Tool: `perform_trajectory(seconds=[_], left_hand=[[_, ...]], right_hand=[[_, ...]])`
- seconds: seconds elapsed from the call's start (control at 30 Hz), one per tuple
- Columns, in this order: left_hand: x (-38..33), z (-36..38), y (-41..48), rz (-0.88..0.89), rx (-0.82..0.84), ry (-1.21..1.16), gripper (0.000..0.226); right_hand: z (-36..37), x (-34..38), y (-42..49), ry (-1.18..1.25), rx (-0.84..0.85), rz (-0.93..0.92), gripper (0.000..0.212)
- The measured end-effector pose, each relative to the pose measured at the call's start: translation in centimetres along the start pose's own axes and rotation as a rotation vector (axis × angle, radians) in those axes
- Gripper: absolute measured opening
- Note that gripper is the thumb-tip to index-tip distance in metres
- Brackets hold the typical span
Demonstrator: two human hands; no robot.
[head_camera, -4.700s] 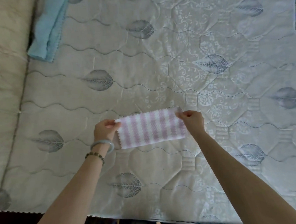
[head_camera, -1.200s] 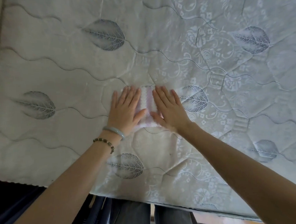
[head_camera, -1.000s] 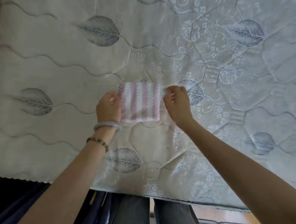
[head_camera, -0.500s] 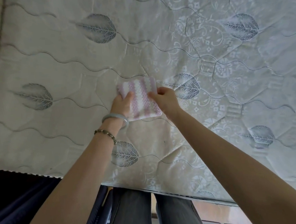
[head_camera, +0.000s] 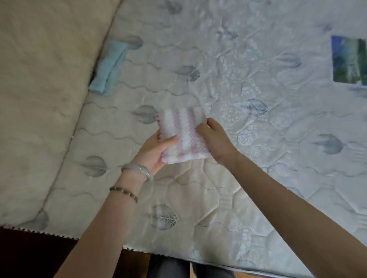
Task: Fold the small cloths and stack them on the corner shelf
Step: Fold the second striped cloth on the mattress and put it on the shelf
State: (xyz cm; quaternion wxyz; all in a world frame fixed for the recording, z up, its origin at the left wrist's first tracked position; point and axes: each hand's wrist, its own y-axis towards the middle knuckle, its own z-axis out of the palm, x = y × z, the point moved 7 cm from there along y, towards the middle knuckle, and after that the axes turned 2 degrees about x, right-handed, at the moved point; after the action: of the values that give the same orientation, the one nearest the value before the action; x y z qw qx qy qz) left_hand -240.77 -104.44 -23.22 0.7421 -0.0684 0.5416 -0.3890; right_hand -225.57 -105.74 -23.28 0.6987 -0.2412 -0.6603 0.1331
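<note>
A blue cloth (head_camera: 109,68) lies folded at the bed's (head_camera: 256,177) far left. Over the bed's middle, the left hand (head_camera: 154,150) grips the folded striped cloth (head_camera: 183,132) by its left edge, thumb on top. The right hand (head_camera: 216,141) pinches its right edge. Its long axis points away from the person. No shelf shows, and lifting it looks unhindered.
</note>
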Motion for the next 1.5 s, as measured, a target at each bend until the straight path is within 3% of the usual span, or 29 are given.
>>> perform_trajectory(seconds=[0.07, 0.2, 0.27, 0.33, 0.53, 0.67, 0.77, 1.0, 1.13, 1.2, 1.27, 1.5], left_hand=[[-2.8, 1.9, -0.9, 0.055, 0.012, 0.03, 0.038], [-9.1, 7.0, -2.8, 0.16, 0.032, 0.118, 0.028], [-11.2, 8.9, -3.1, 0.186, 0.054, 0.146, 0.023], [-13.4, 12.5, -3.9, 0.2, 0.146, 0.187, 0.024], [-16.0, 25.4, -11.1, 0.166, 0.613, 0.138, 0.036], [-14.5, 31.3, -15.3, 0.123, 0.847, 0.18, 0.057], [-12.3, 36.1, -18.3, 0.128, 1.001, 0.272, 0.061], [-5.8, 44.7, -21.8, 0.038, 1.078, 0.315, 0.052], [-2.3, 48.9, -23.8, -0.1, 1.134, 0.251, 0.046], [-0.5, 51.0, -23.8, -0.116, 1.112, 0.281, 0.033], [1.3, 52.9, -23.9, -0.148, 1.108, 0.309, 0.036], [7.9, 62.1, -26.0, -0.328, 1.176, 0.413, 0.038]], right_hand=[[-1.0, 3.3, -1.4, -0.004, -0.013, -0.058, 0.014], [-4.1, 10.3, -5.8, 0.021, -0.125, -0.176, 0.034], [-5.3, 12.6, -7.6, 0.081, -0.162, -0.213, 0.024], [-7.5, 15.0, -10.9, 0.105, -0.243, -0.264, 0.016], [-14.1, 19.1, -23.0, 0.114, -0.549, -0.391, 0.036], [-17.7, 19.2, -31.8, 0.101, -0.751, -0.43, 0.027], [-20.0, 18.1, -38.4, 0.085, -0.877, -0.436, 0.019], [-23.5, 13.3, -49.6, 0.12, -1.092, -0.379, 0.019], [-25.7, 9.9, -54.2, 0.189, -1.183, -0.354, 0.023], [-27.4, 8.2, -56.6, 0.221, -1.249, -0.339, 0.028], [-29.3, 6.7, -58.8, 0.248, -1.296, -0.338, 0.026], [-36.9, 3.4, -63.4, 0.321, -1.268, -0.409, 0.022]])
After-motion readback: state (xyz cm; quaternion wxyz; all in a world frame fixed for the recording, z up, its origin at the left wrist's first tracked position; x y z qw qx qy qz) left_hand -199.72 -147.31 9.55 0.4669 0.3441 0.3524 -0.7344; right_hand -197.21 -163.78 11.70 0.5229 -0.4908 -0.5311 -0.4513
